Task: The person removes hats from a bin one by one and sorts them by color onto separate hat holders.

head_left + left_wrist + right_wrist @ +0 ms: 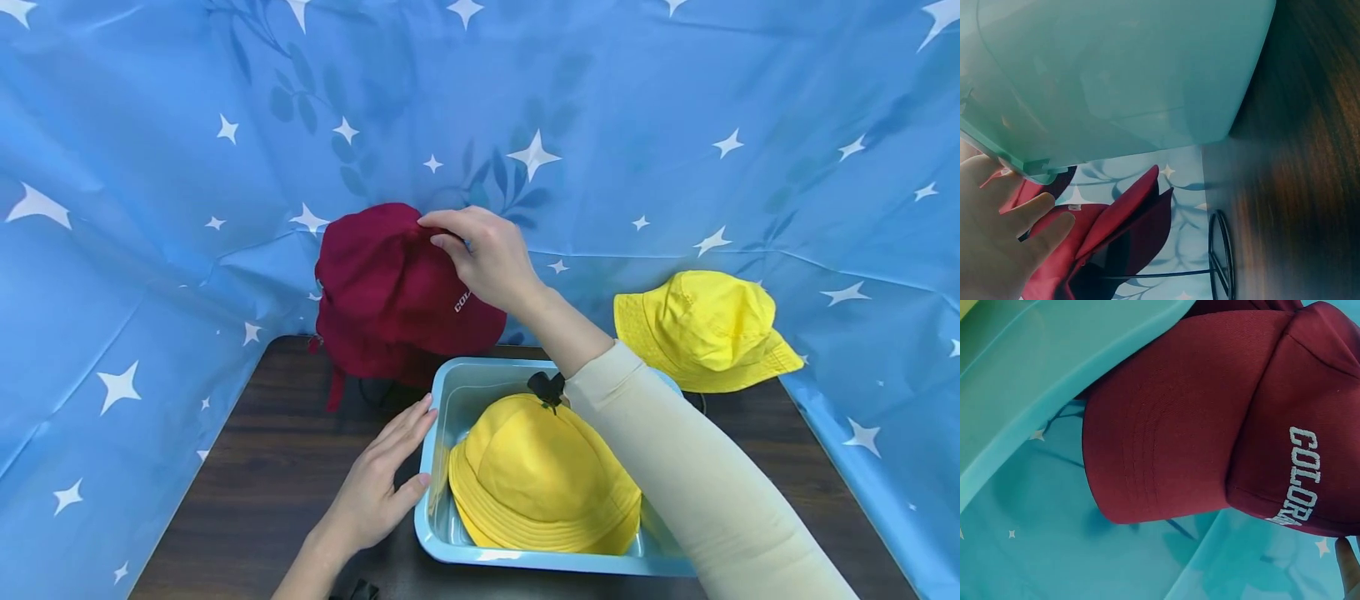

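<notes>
By the worktop's far edge, the right hand is pinching a red cap. The straight-fingered left hand is touching a tub.

one readable text: white block lettering in capitals on the dark red cap, set on the front just above the brim. right wrist view gives the most, "colora", running down the frame at a slant; the end curves off round the cap's lower edge, so the last letters are squeezed and anything past the "a" cannot be made out. head view shows only the start, "col", right next to the right hand. left wrist view: small pale tag on red headwear, too small and blurred to read.
</notes>
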The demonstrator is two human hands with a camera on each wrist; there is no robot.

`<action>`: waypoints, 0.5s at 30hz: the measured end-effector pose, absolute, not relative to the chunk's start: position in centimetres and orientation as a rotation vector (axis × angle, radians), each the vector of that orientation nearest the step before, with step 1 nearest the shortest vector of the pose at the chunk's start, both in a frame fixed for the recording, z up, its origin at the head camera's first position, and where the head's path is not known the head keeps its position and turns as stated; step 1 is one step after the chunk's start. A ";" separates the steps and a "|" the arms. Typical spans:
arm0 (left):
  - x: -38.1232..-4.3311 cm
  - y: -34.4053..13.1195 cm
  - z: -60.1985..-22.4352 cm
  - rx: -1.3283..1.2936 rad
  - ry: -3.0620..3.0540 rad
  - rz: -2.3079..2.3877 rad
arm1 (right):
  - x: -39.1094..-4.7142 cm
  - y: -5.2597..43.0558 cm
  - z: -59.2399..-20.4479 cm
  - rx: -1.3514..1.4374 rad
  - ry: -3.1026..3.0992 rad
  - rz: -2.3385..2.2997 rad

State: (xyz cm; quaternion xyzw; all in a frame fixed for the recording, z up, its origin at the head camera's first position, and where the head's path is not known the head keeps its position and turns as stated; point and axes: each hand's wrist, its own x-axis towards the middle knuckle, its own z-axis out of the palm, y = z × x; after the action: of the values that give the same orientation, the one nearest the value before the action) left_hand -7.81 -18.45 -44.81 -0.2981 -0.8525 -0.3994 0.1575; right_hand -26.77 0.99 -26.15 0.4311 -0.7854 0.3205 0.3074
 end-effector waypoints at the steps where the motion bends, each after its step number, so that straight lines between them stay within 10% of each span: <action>1: -7.8 -18.4 -44.8 -0.853 -2.439 -1.142 | -26.8 0.9 -26.2 1.142 -2.078 0.842; 15: -7.8 -18.1 -44.8 -0.853 -2.427 -1.183 | -27.1 -0.6 -27.9 1.132 -2.105 0.842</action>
State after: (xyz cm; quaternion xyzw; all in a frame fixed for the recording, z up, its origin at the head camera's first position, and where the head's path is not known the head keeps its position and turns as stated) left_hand -7.84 -18.11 -44.81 -0.2977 -0.8469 -0.4127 0.1545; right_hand -27.07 -0.57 -27.93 0.4264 -0.7925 0.3170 0.2993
